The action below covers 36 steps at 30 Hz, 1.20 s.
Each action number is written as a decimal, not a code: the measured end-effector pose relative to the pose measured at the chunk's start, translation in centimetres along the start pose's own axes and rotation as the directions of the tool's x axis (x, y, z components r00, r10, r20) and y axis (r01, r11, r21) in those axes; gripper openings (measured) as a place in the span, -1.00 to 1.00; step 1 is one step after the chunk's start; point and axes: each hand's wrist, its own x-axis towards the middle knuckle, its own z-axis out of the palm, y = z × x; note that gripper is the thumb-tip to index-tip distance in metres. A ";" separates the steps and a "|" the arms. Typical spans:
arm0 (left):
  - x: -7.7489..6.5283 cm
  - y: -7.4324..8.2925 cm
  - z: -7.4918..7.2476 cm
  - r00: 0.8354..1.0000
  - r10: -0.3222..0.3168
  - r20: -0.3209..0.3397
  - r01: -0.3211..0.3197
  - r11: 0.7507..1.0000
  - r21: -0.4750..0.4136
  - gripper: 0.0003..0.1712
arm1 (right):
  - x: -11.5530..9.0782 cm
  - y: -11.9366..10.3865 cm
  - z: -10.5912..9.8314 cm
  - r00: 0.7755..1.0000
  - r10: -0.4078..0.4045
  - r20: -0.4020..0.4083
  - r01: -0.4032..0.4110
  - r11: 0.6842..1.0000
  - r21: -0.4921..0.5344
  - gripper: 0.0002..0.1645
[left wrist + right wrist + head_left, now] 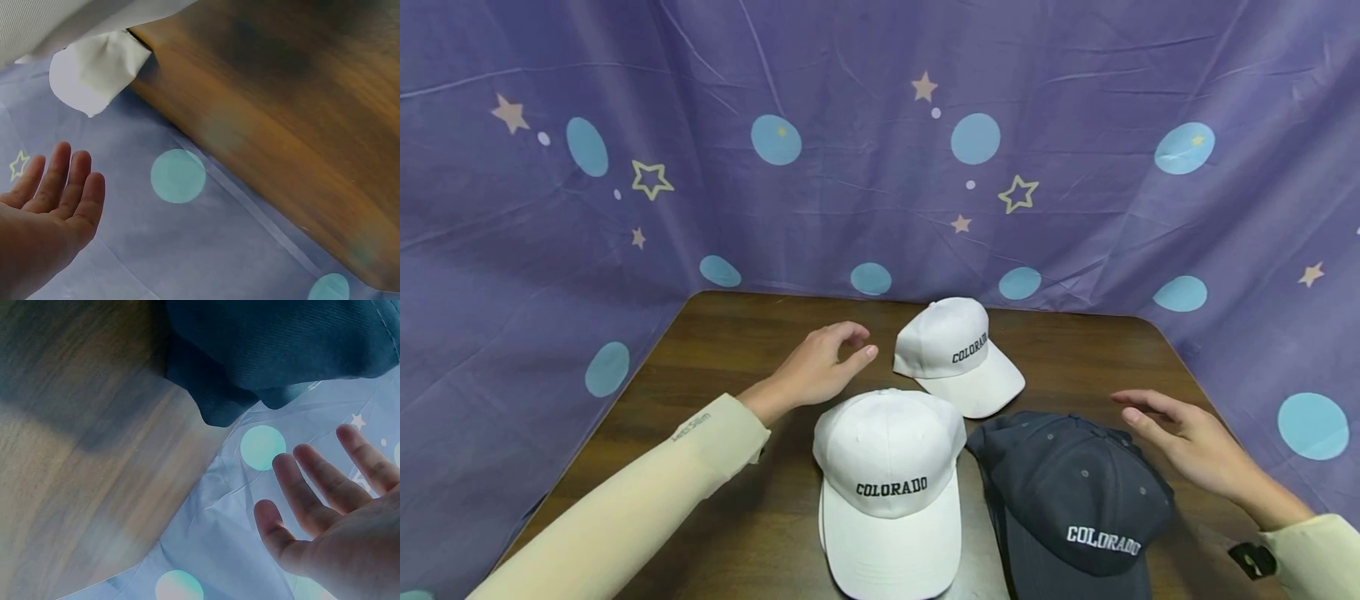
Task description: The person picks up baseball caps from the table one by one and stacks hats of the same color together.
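A white cap (891, 500) lettered COLORADO lies at the front middle of the table, a second brim edge showing beneath its own. Right beside it sits a dark cap (1075, 492) with white COLORADO lettering, another dark layer visible under it. Farther back, a single white cap (951, 354) is turned with its brim toward the front right. My left hand (820, 367) hovers behind and left of the front white cap, fingers loosely bent and holding nothing. On the other side my right hand (1187, 442) is held near the dark cap's right edge, fingers apart and holding nothing.
The brown wooden table (737, 333) has rounded back corners. A purple cloth (865, 217) with stars and blue dots hangs behind it and down both sides.
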 end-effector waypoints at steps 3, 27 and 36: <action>0.9 0.4 0.1 1.000 -0.008 0.018 0.009 1.000 -0.013 -0.53 | -0.2 0.1 0.0 1.000 0.006 -0.001 -0.006 1.000 0.002 -0.67; 6.7 2.5 1.0 0.987 -0.082 0.139 0.081 0.997 0.011 -0.49 | -1.0 0.1 0.0 0.999 0.022 -0.037 -0.022 1.000 0.011 -0.67; 8.3 2.7 2.0 0.975 -0.133 0.177 0.136 0.991 -0.009 -0.48 | -1.1 0.1 0.0 0.999 0.024 -0.049 -0.023 1.000 0.004 -0.68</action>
